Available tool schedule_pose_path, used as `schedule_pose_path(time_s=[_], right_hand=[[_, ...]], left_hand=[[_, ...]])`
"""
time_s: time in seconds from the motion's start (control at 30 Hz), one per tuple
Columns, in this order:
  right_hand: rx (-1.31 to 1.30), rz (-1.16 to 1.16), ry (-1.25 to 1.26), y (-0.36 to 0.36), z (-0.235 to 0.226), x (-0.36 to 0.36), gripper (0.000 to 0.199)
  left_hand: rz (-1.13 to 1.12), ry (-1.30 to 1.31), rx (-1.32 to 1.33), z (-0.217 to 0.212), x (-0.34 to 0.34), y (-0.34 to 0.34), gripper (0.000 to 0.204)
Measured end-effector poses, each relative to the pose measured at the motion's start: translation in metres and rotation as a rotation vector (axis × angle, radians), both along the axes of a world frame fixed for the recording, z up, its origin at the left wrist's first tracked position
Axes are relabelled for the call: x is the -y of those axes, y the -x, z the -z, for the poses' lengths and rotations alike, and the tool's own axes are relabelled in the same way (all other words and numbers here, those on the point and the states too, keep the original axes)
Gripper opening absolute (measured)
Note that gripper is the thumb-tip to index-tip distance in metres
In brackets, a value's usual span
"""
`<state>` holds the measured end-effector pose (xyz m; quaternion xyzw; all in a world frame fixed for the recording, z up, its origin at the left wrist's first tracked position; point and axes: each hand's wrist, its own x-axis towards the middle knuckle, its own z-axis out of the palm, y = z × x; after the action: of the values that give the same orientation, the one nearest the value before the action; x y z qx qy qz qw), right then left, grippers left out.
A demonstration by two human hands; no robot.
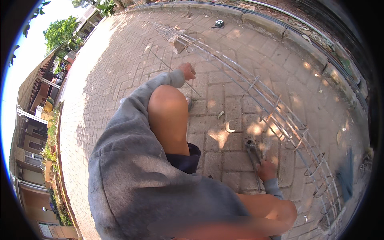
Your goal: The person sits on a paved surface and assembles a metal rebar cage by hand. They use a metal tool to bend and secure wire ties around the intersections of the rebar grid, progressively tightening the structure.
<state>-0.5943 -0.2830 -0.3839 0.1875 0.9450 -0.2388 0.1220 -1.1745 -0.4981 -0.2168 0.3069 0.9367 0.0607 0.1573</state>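
Lower right of frame: right hand (pixel 266 169) clenched around a dark metal plier-like tool (pixel 253 151), just beside a long ribbed steel rebar cage (pixel 280 116) lying on rough herringbone brick paving (pixel 120 68). Upper centre: left hand (pixel 187 71), grip unclear, beside a thin rod (pixel 176 72). Open paving at left; concrete kerb (pixel 264 20) beyond.

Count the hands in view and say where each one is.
2. The left hand reaches out over the paving beside a thin rod; the right hand grips a metal tool by the rebar cage.
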Motion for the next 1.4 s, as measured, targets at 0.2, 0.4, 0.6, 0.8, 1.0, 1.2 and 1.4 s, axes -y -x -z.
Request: schedule_pose_path(time_s=[0.2, 0.4, 0.6, 0.8, 1.0, 1.2, 1.4], right_hand=[[0.111, -0.003, -0.006, -0.029, -0.082, -0.047, 0.051], [0.219, 0.139, -0.278, 0.043, -0.200, -0.062, 0.049], [0.083, 0.391, -0.116, 0.150, -0.236, -0.014, 0.034], [0.426, 0.333, 0.098, 0.212, -0.229, 0.049, 0.038], [0.451, 0.357, -0.136, 0.236, -0.270, 0.012, 0.037], [0.143, 0.376, -0.302, 0.249, -0.268, -0.037, 0.038], [0.071, 0.305, -0.150, 0.236, -0.232, -0.039, 0.039]], left_hand=[[-0.288, -0.311, -0.216, 0.005, 0.000, 0.141, 0.038], [-0.263, -0.329, -0.240, 0.053, -0.009, 0.256, 0.045], [-0.017, -0.716, 0.338, 0.083, -0.015, 0.247, 0.022], [0.213, -0.743, 0.361, 0.070, -0.038, 0.148, 0.024], [0.370, -0.942, 0.515, 0.062, -0.068, 0.035, 0.015], [0.528, -1.001, 0.245, 0.090, -0.087, -0.015, 0.013], [0.425, -1.027, 0.126, 0.103, -0.092, -0.009, 0.018]])
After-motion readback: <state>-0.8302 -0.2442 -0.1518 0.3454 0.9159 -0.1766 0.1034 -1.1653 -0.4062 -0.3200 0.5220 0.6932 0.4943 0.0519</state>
